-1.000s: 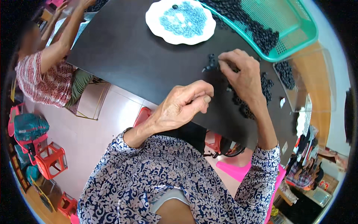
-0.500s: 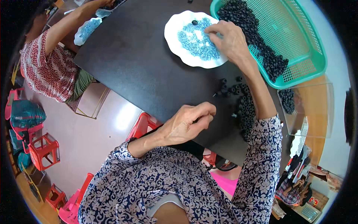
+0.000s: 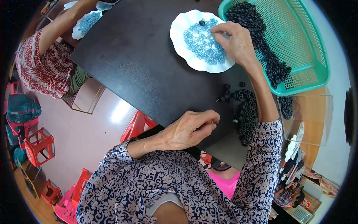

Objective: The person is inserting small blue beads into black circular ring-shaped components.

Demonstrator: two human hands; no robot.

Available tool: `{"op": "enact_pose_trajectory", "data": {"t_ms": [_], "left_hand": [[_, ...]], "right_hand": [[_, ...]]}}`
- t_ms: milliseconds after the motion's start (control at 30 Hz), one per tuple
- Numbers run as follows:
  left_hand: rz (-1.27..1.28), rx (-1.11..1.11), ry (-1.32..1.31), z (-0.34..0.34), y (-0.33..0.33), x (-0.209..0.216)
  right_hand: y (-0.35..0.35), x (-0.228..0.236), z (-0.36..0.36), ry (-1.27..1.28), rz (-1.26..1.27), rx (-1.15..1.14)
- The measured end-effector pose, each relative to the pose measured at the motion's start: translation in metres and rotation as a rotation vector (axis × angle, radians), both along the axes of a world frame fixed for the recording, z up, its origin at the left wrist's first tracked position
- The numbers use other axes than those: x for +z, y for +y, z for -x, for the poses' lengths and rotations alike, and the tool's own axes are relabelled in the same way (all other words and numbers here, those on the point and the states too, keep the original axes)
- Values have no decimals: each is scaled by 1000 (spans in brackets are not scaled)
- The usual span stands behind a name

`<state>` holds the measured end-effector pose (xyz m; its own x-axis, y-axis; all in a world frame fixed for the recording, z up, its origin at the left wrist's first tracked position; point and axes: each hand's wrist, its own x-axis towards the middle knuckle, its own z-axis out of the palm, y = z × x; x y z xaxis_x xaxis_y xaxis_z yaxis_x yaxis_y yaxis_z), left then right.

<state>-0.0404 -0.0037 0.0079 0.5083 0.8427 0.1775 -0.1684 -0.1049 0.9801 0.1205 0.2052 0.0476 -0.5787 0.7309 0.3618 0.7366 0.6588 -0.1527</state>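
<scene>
My right hand [image 3: 237, 42] reaches over a white scalloped plate [image 3: 177, 31], thumb and forefinger pinched together at the small clear-blue pieces [image 3: 205, 46] spread on it. Whatever its fingertips hold is too small to make out. One round black piece [image 3: 201, 22] lies on the plate's far side. Near the table's front edge, my left hand [image 3: 192, 128] is curled, its thumb and forefinger drawn together; I cannot make out anything between them. Short black ring-shaped pieces [image 3: 247, 115] lie grouped beside my right forearm, with a few looser ones towards the plate.
A green mesh basket [image 3: 302, 89] holding a heap of black rings [image 3: 274, 65] stands at the far right. Near it is a transparent box [image 3: 313, 119]. Across the dark table [image 3: 126, 48], another person [image 3: 39, 71] sits by a second plate [image 3: 76, 33]. Red stools [image 3: 39, 145] stand at left.
Plate, basket and table have shifted slightly right and down in the picture. Both hands keep nearly the same pose, the right still pinched over the plate. The other person's arm has moved a little.
</scene>
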Motion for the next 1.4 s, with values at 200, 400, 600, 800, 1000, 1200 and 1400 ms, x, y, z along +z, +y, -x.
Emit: {"op": "enact_pose_trajectory", "data": {"t_ms": [200, 400, 600, 800, 1000, 1200, 1400], "left_hand": [[6, -12, -1, 1, 2, 3], [22, -24, -7, 1, 3, 3], [17, -15, -15, 1, 4, 3], [-15, -65, 17, 2, 6, -3], [-9, -71, 15, 3, 7, -2], [-5, -63, 2, 2, 7, -3], [-17, -56, -3, 3, 7, -2]], "right_hand": [[4, -1, 14, -80, -74, 0], [2, -4, 7, -56, -29, 62], [2, 4, 3, -86, -28, -24], [-6, 9, 9, 3, 245, -42], [3, 10, 7, -75, 107, -83], [4, 3, 11, -174, -40, -72], [6, -2, 8, -60, 154, -72]]}}
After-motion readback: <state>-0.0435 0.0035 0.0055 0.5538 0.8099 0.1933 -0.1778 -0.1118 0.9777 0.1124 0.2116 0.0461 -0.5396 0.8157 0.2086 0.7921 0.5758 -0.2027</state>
